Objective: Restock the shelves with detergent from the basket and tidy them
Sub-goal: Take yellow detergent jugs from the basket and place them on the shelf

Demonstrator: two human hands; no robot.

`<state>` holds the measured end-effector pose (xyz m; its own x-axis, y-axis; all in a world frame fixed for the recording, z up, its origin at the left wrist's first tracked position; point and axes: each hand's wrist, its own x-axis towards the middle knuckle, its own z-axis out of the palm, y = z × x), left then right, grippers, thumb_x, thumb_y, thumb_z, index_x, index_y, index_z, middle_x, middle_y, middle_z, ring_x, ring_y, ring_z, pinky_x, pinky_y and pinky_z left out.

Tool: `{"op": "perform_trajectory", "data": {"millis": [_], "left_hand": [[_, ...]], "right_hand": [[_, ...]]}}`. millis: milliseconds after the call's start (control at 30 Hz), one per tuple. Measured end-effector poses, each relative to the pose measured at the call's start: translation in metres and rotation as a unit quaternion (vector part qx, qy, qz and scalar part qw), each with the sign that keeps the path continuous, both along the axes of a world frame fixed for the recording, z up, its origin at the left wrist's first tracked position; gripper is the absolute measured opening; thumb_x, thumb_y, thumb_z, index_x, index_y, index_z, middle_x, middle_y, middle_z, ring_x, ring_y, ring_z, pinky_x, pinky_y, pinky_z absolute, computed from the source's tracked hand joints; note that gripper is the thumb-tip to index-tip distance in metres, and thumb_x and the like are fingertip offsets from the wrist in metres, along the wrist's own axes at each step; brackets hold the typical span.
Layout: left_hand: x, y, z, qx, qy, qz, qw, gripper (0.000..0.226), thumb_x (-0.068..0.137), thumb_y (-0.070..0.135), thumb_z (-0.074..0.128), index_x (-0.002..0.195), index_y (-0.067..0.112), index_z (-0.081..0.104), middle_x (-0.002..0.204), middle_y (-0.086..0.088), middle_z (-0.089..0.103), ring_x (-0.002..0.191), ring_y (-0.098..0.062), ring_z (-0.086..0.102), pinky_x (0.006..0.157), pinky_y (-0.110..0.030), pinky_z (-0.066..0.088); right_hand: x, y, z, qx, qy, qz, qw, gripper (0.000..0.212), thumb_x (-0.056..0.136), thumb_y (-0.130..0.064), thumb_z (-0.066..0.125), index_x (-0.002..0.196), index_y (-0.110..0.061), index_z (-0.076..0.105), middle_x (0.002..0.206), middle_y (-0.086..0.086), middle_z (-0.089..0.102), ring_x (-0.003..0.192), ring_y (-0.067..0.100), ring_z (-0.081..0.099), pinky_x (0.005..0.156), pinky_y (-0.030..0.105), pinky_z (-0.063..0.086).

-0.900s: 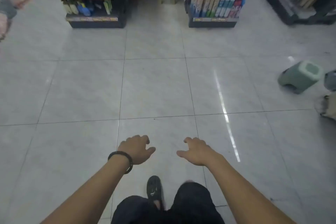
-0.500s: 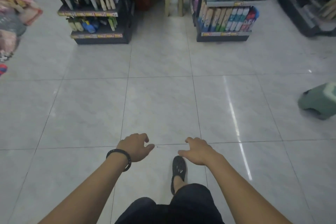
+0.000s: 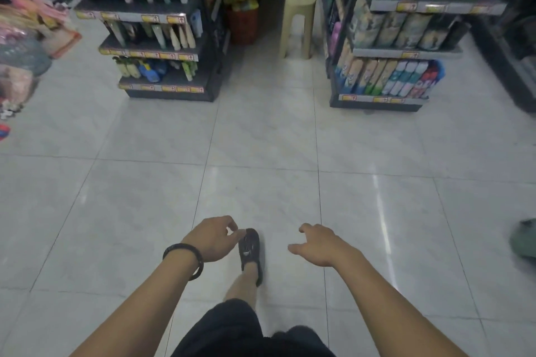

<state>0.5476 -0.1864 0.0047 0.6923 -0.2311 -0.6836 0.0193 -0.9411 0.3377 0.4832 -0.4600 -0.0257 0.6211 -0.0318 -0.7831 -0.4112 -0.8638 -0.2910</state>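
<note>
My left hand (image 3: pixel 213 238) and my right hand (image 3: pixel 320 243) hang out in front of me over the tiled floor, fingers loosely curled and holding nothing. A black band circles my left wrist. Ahead on the left stands a dark shelf unit (image 3: pixel 162 46) with bottles and tubes. A second shelf unit (image 3: pixel 406 52) on the right carries rows of upright packs. An orange-red basket (image 3: pixel 242 24) with yellow goods sits on the floor in the aisle between them. No detergent is in either hand.
A cream plastic stool (image 3: pixel 298 20) stands in the aisle beside the right shelf. A green stool (image 3: pixel 525 240) shows at the right edge. Bagged goods (image 3: pixel 26 46) hang at the far left. My foot in a black shoe (image 3: pixel 251 252) is stepping forward on the tiles.
I have walked forward: the shelves, basket and cream stool are nearer and larger. The green stool has slid to the right edge. My hands stay empty.
</note>
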Motion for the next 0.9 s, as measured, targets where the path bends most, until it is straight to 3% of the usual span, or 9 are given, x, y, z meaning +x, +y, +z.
{"op": "perform_trajectory", "data": {"millis": [133, 367, 533, 900], "left_hand": [[0.107, -0.012, -0.009, 0.002, -0.015, -0.014, 1.000, 0.043, 0.100, 0.061, 0.047, 0.126, 0.031, 0.063, 0.129, 0.001, 0.068, 0.115, -0.019, 0.064, 0.101, -0.040, 0.053], [0.279, -0.047, 0.004, 0.015, -0.027, -0.076, 0.997, 0.048, 0.100, 0.063, 0.046, 0.132, 0.031, 0.061, 0.134, 0.001, 0.066, 0.124, -0.023, 0.061, 0.104, -0.043, 0.052], [0.386, -0.064, 0.003, 0.025, -0.012, -0.067, 0.997, 0.048, 0.099, 0.063, 0.048, 0.131, 0.030, 0.061, 0.135, -0.001, 0.066, 0.127, -0.023, 0.061, 0.105, -0.043, 0.051], [0.643, -0.154, 0.016, 0.021, -0.023, -0.021, 0.999, 0.044, 0.102, 0.058, 0.050, 0.129, 0.027, 0.063, 0.129, -0.002, 0.067, 0.116, -0.021, 0.064, 0.100, -0.038, 0.053]], "right_hand": [[0.101, -0.012, 0.004, -0.018, -0.005, -0.008, 1.000, 0.084, 0.092, -0.067, 0.055, 0.161, -0.024, 0.035, 0.157, 0.008, 0.044, 0.143, 0.031, 0.044, 0.114, 0.046, 0.042], [0.257, -0.037, 0.025, -0.018, -0.028, -0.044, 0.998, 0.083, 0.092, -0.067, 0.056, 0.160, -0.025, 0.037, 0.159, 0.005, 0.044, 0.143, 0.028, 0.045, 0.114, 0.045, 0.044], [0.359, -0.059, 0.024, 0.005, -0.033, -0.051, 0.998, 0.087, 0.091, -0.070, 0.056, 0.162, -0.025, 0.035, 0.164, 0.007, 0.039, 0.148, 0.030, 0.042, 0.118, 0.046, 0.040], [0.635, -0.154, 0.010, 0.037, -0.013, -0.007, 0.999, 0.092, 0.091, -0.071, 0.055, 0.165, -0.023, 0.031, 0.168, 0.008, 0.034, 0.150, 0.030, 0.040, 0.119, 0.043, 0.039]]}}
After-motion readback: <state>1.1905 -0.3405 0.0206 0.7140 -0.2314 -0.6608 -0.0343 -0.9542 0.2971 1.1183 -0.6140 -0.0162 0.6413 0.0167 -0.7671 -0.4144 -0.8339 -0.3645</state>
